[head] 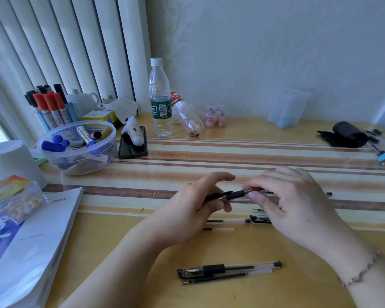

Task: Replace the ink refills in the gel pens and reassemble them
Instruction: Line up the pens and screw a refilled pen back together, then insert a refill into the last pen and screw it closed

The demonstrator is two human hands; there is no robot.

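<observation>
Both hands hold one gel pen level above the striped table. My left hand grips its barrel from below, fingers curled round it. My right hand pinches the pen's tip end between thumb and fingertips. Under the hands lie a clear barrel, a short refill and a black cap. Nearer to me sits a whole capped gel pen with a loose black refill right beside it.
A bowl of markers, a marker cup, a phone, a water bottle and a crushed bottle stand at the back left. A paper stack lies at left. A black roll and more pens sit far right.
</observation>
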